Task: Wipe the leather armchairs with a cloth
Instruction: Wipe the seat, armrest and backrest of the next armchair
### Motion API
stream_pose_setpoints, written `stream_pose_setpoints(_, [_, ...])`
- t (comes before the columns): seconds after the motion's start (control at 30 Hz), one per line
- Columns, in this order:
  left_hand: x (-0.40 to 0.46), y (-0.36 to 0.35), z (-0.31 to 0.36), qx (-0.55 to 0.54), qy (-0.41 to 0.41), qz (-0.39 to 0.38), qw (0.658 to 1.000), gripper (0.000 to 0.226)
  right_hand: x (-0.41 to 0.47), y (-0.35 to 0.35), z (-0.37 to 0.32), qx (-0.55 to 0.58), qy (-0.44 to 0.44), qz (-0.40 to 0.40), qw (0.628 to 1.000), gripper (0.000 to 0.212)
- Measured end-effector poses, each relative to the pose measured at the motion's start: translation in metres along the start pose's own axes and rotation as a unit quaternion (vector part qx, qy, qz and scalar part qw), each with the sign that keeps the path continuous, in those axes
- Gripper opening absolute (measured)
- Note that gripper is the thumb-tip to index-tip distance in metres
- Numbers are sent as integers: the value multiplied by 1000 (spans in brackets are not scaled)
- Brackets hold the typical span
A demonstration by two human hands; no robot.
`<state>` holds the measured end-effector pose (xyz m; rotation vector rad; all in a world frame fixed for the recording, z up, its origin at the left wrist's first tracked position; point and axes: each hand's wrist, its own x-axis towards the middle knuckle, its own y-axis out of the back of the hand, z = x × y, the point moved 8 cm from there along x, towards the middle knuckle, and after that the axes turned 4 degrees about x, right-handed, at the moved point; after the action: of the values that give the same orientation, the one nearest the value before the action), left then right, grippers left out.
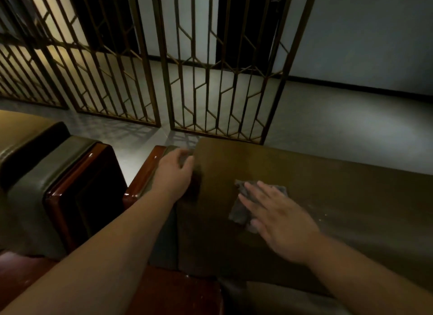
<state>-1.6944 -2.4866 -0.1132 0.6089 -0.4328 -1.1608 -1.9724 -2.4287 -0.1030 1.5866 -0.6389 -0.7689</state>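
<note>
- The armchair [328, 197] in front of me has a broad, smooth top of olive-brown leather, flat and matte, with faint pale streaks and specks on its right part.
- The cloth [241, 209] is a small grey folded rag, soft and a bit fuzzy, lying flat on that leather top, left of its middle.
- My right hand [278, 223] lies on the cloth with straight, spread fingers pressing it down; the palm faces the leather, and the forearm comes in from the near right corner.
- My left hand [174, 171] rests at the chair's left edge, fingers curled over the corner where the leather meets the armrest; I cannot tell how firmly it grips. The arm stretches in from the near left.
- The armrest [145, 176] under it is glossy reddish-brown wood with a rounded edge, catching a highlight.
- To the left stands a second armchair [58, 174], padded in grey-green leather with the same polished wood side panel; a narrow gap of floor runs between the two.
- Past the far edge of the chair stands a metal screen [210, 80] of thin bronze bars in an angular pattern.
- The floor [351, 122] beyond is pale and smooth, wide open on the far right up to a light wall [375, 33] with a dark skirting.
</note>
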Motion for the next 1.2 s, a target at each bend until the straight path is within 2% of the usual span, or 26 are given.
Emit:
stream_pose_setpoints(0.03, [-4,-12,29,50,-57,-16,997,38,3,5,23,0,-15,2,1000,60])
stream_pose_setpoints(0.1, [-15,-49,79,188,-168,-47,967,48,14,15,87,52,-115,0,992,64])
stream_pose_setpoints(0.13, [-22,-66,95,242,-198,-56,948,53,17,19,116,79,-168,-2,983,67])
stream_pose_setpoints(0.2, [-26,-86,102,309,-205,-50,927,62,19,19,137,75,-216,-4,974,64])
stream_pose_setpoints(0.27, [-24,-91,98,323,-205,-34,923,66,15,16,111,51,-193,2,980,61])
stream_pose_setpoints(0.37, [-21,-93,92,334,-213,-13,918,67,-7,14,36,37,-85,25,995,64])
stream_pose_setpoints(0.43, [-16,-96,95,336,-215,-12,917,67,-5,14,47,47,-67,-1,997,67])
stream_pose_setpoints(0.5, [-14,-99,95,340,-211,-21,916,68,21,17,97,57,-95,-12,994,69])
stream_pose_setpoints(0.6, [-13,-98,95,340,-210,-28,916,69,63,23,174,98,-228,-23,968,63])
stream_pose_setpoints(0.67, [-12,-97,96,340,-207,-21,917,69,72,24,180,94,-274,-3,957,61])
stream_pose_setpoints(0.73, [-10,-98,98,340,-210,-24,916,70,60,25,140,79,-248,14,965,61])
stream_pose_setpoints(0.83, [-10,-97,98,343,-212,-23,915,71,12,21,52,80,-129,16,988,68])
stream_pose_setpoints(0.9, [-9,-96,98,342,-210,-24,916,70,-10,13,49,64,-80,-14,995,67])
stream_pose_setpoints(0.97, [-10,-96,98,342,-210,-26,915,69,-17,12,96,36,-108,19,993,72])
stream_pose_setpoints(1.03, [-10,-96,97,342,-208,-20,916,68,-20,16,157,50,-233,30,971,81])
stream_pose_setpoints(1.1, [-10,-96,96,342,-204,-14,917,67,-22,12,171,52,-301,14,952,72])
stream_pose_setpoints(1.13, [-11,-95,95,344,-203,-12,917,66,-23,12,155,38,-295,30,954,66])
stream_pose_setpoints(1.2, [-11,-96,95,348,-201,-12,916,65,-35,0,100,-13,-223,65,973,64])
